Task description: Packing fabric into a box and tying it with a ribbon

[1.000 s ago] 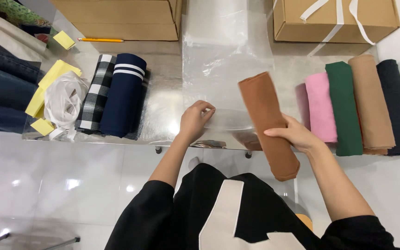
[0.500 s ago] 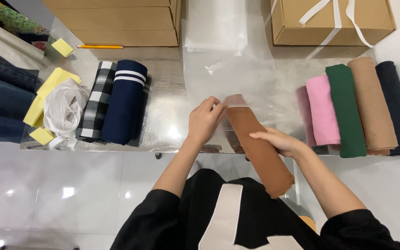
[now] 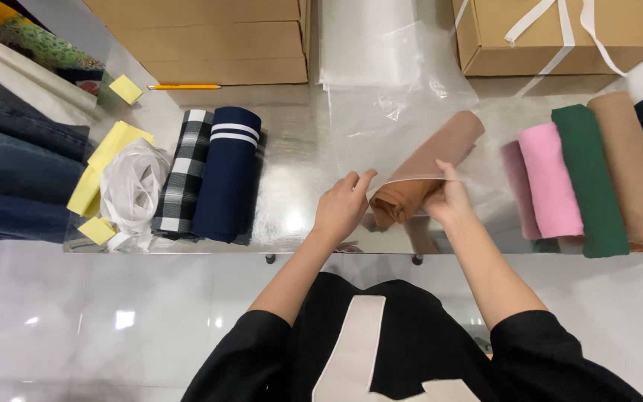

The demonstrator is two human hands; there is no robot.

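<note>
- Since the earlier frame, the brown rolled cloth (image 3: 426, 175) has gone further up onto the shiny table (image 3: 292, 186) and now lies slanted inside the clear plastic bag (image 3: 403, 126), with only its near end at the bag's mouth.
- Left hand (image 3: 344, 208) pinches the near edge of the bag's mouth between thumb and fingers.
- Right hand (image 3: 448, 197) grasps the near end of the brown roll together with the bag edge; its palm side is hidden, so I cannot tell how tight this grip is.
- Between the hands and the near table edge only a narrow strip of bare table remains.
- To the left, a navy roll with white stripes (image 3: 225, 175) and a black-and-white checked roll (image 3: 180, 179) lie well apart from the hands, with bare table between.
- To the right, a pink roll (image 3: 548, 179), a green roll (image 3: 589, 179) and a tan roll (image 3: 630, 167) lie side by side near the right hand.
- A stack of clear bags (image 3: 370, 41) lies beyond, between two cardboard boxes (image 3: 210, 37).
- The bag's outline is hard to see on the reflecting surface.
- A dark roll at the far right is cut off by the frame.
</note>
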